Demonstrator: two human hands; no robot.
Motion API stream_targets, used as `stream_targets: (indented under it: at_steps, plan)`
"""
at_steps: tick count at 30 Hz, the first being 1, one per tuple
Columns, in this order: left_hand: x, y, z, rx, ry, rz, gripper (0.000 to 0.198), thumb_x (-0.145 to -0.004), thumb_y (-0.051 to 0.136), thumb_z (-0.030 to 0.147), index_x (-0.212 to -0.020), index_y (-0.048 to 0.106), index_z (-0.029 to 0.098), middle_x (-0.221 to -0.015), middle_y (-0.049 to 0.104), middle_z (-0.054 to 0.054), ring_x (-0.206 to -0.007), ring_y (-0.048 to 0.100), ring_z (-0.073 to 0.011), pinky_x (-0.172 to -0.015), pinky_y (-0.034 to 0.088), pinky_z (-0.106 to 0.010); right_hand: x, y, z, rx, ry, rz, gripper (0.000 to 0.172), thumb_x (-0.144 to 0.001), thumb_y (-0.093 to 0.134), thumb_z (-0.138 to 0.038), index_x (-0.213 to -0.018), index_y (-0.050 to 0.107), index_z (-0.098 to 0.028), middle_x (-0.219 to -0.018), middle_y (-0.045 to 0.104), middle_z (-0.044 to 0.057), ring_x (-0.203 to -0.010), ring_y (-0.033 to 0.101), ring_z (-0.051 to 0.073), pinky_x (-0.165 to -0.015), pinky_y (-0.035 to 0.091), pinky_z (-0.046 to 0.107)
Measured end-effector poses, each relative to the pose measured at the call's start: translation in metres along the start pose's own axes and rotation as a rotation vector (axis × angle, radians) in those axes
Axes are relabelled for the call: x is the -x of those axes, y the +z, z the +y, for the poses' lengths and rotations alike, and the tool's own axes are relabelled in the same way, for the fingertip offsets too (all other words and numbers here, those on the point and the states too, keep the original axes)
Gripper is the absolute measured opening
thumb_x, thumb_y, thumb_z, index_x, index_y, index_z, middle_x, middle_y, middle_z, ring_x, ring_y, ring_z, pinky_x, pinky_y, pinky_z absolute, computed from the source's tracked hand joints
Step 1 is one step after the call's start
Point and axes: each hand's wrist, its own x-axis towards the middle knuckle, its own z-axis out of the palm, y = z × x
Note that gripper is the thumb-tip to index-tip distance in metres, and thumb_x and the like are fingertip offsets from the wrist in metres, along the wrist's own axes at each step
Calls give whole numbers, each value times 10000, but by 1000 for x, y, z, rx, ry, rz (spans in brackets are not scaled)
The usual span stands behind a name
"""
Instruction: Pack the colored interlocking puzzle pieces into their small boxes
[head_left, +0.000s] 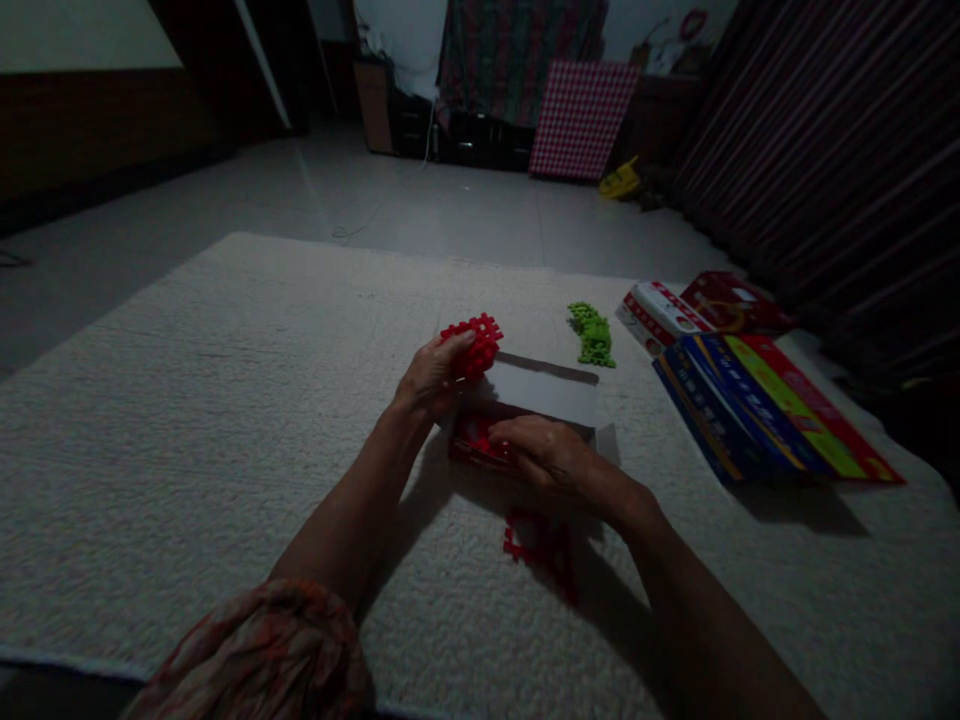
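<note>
My left hand is closed around a stack of red interlocking plastic pieces, held above the left end of an open cardboard box. The box lies with its white lid folded back, away from me. Inside it are more red pieces. My right hand reaches over the box's near wall, fingers bent down among those pieces; whether it grips one is hidden. Several loose red pieces lie on the mat just in front of the box, partly in shadow below my right wrist.
A pale textured mat covers the floor. Green interlocking pieces lie beyond the box to the right. Farther right are a red-and-white box, a red box and a colourful flat package. Cabinets stand at the back.
</note>
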Motion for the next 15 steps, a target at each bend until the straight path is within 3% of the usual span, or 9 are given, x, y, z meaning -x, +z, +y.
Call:
stream_targets:
  at_steps: [10,15]
  plan:
    - [-13,-8,-7,10,-42,-48,235,-682,785,208,-886,715,116,-806,741,-83,-644,660,-150,-608,539,-270,10,-1,-6,-13,86,-86,310,-938,419,-96,-1147,626,-196,-1140,681,99,-1041,631,207,-931,506,353]
    - [-15,-8,-9,28,-46,-42,207,-688,784,196,-863,706,117,-803,735,-80,-651,663,-154,-612,543,-274,1,1,-6,-24,17,-95,291,-937,432,-104,-1126,627,-209,-1134,688,80,-1062,623,200,-972,489,364]
